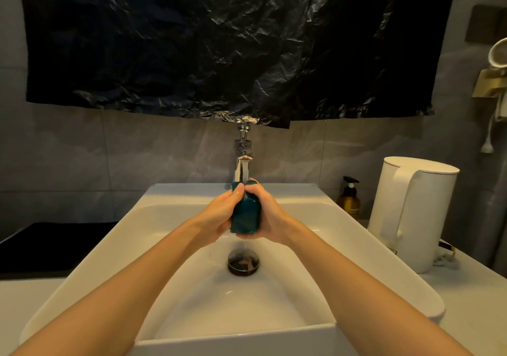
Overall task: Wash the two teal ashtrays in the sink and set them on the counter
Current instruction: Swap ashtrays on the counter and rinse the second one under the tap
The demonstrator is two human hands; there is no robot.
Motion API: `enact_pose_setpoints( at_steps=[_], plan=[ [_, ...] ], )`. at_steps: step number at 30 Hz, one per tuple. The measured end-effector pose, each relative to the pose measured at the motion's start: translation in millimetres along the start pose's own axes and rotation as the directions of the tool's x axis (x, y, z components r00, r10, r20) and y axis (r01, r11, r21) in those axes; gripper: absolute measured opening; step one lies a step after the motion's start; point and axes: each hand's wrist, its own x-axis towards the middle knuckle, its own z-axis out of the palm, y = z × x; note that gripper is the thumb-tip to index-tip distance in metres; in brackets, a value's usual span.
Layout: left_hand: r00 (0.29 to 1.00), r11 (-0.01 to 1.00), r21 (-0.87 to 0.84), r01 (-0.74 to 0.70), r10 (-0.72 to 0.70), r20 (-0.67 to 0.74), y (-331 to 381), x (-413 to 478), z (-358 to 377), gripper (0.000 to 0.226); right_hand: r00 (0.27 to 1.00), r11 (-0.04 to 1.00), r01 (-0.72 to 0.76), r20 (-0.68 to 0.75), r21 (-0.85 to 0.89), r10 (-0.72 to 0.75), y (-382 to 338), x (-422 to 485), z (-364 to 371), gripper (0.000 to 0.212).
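A teal ashtray (245,215) is held on edge under the chrome faucet (242,163), above the white sink (131,235). My left hand (219,215) grips its left side, thumb over the top rim. My right hand (267,215) grips its right side and cups it from below. Water runs off the ashtray down to the dark drain (243,261). Only one teal piece shows between my hands; whether a second ashtray is stacked with it I cannot tell.
A white electric kettle (411,213) and an amber pump bottle (349,199) stand on the counter to the right. A dark mat (52,243) lies on the left. Black plastic sheeting (219,42) covers the wall above the faucet.
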Motion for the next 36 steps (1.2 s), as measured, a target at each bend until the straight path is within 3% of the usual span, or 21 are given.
enact_pose_setpoints(
  at_steps=[3,9,13,17,21,24,28,33,36],
  plan=[
    [1.000,1.000,0.015,-0.019,0.019,0.019,-3.6,-0.4,1.1,0.027,0.994,0.997,0.054,-0.087,-0.057,-0.059,-0.4,0.3,6.2,0.041],
    [0.999,1.000,-0.009,0.027,-0.027,-0.024,-2.0,0.6,0.9,0.028,0.989,0.994,-0.108,-0.097,0.020,0.109,-1.5,0.0,1.9,0.052],
    [1.000,1.000,-0.007,0.004,-0.004,-0.008,-1.6,1.7,-1.8,0.031,0.997,0.995,0.028,-0.071,-0.098,-0.035,-0.1,1.5,4.5,0.048],
    [0.999,0.997,-0.066,0.028,-0.027,0.025,-0.9,-2.0,5.9,0.029,0.991,0.997,0.037,-0.128,-0.071,-0.046,1.3,1.0,7.2,0.044],
    [0.991,0.948,-0.289,0.131,-0.129,0.026,5.1,-2.4,5.4,0.032,0.943,0.922,0.257,-0.131,-0.289,-0.304,4.8,3.3,2.4,0.036],
    [0.989,0.934,-0.325,0.150,-0.147,0.035,11.9,-1.6,-4.6,0.033,0.885,0.822,0.428,-0.010,-0.376,-0.465,9.8,2.8,5.4,0.036],
    [0.987,0.942,-0.299,0.153,-0.163,-0.008,15.1,-2.6,-10.3,0.035,0.877,0.818,0.456,0.020,-0.350,-0.480,10.3,0.6,9.2,0.034],
    [0.991,0.920,-0.367,0.136,-0.132,0.037,16.4,-3.7,-3.9,0.019,0.928,0.907,0.325,-0.094,-0.269,-0.361,4.6,-0.8,1.9,0.035],
    [0.990,0.913,-0.383,0.143,-0.136,0.043,16.3,-4.7,-5.4,0.019,0.906,0.870,0.381,-0.063,-0.312,-0.419,5.8,-0.8,-1.6,0.036]
  ],
)
